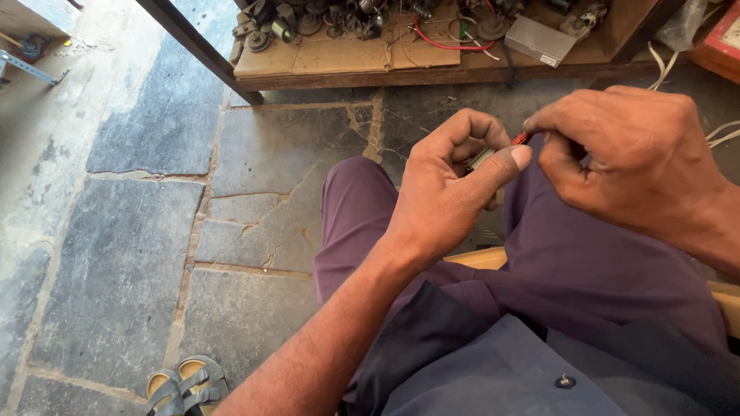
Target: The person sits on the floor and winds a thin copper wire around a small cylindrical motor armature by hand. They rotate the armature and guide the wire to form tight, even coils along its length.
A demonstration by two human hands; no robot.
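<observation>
Head view: a seated person works over the lap, above purple trousers (570,262). The left hand (447,192) is curled, its grip closed around a small dark part (479,159) that is mostly hidden by the fingers. The right hand (632,158) pinches a small red piece (522,138) at its fingertips, just beside the left thumb. A low wooden shelf (432,73) of metal parts stands beyond, on the stone floor (154,231); sandals (185,383) lie nearby.
</observation>
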